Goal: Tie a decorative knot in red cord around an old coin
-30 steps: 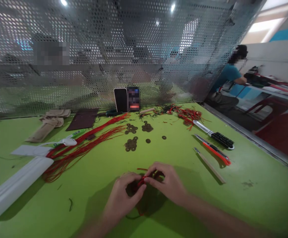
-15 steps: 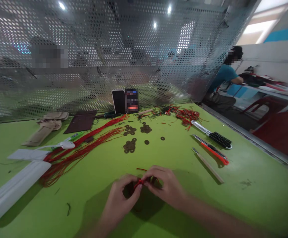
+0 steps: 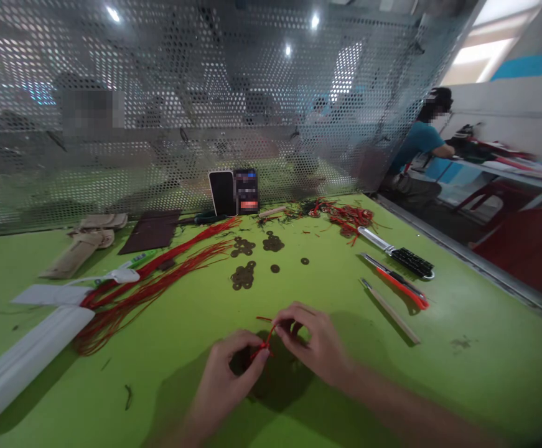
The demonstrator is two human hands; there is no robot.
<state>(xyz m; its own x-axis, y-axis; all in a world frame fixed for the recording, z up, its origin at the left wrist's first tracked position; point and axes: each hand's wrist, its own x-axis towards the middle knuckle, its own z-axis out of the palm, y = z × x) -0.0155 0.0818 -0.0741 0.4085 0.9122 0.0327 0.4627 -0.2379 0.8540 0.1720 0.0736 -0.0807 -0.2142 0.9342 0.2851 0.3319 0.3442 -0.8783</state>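
Red cord (image 3: 270,335): near, centre, btwn hands; I judge lt., soft, not fragile.
L hand (image 3: 221,373): thumb + fingers pinching bunched part (image 3: 264,346).
R hand (image 3: 323,342): fingertips pinching cord strand.
Grip pt: I'd hold at bunched part.

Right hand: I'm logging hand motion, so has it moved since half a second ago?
Yes, slightly: judged against the single coin straight ahead, the right hand has moved forward and a little rightward.
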